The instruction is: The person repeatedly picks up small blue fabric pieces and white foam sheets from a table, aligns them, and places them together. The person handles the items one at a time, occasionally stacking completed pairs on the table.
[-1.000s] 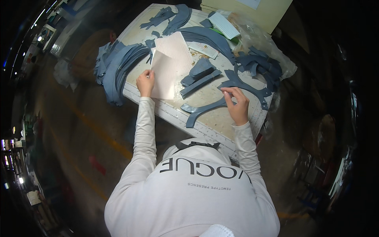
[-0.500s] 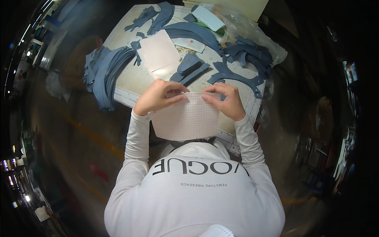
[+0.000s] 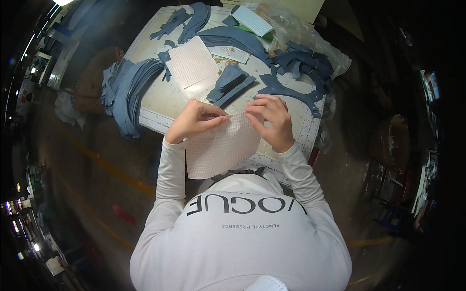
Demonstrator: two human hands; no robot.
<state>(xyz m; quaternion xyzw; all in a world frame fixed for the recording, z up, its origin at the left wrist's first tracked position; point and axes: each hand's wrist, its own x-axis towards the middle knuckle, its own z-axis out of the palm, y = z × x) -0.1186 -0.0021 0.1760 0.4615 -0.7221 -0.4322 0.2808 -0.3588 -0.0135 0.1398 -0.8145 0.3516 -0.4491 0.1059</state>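
Observation:
A pale pink sheet marked with a fine grid (image 3: 221, 148) hangs from my two hands over the table's near edge. My left hand (image 3: 191, 121) pinches its top edge between thumb and fingers. Close beside it, my right hand (image 3: 273, 121) grips the top right part with thumb and forefinger, the other fingers loosely curled. The sheet hangs tilted, its lower left corner lowest. Just beyond my hands lies a small stack of blue-grey fabric pieces (image 3: 230, 83). A second pale gridded sheet (image 3: 192, 63) lies flat on the table, with a clear film edge below it.
Bundles of curved blue-grey fabric strips (image 3: 131, 94) overhang the table's left side; more strips (image 3: 235, 40) and a tied bundle (image 3: 303, 60) lie at the back and right. Rubber bands (image 3: 225, 61), a clear plastic bag (image 3: 315, 41) and a light blue pad (image 3: 252, 21) sit there too.
The sheet has tilted, its right side rising and its lower left corner dropping. My right hand has moved slightly left and turned upward; my left hand has barely moved.

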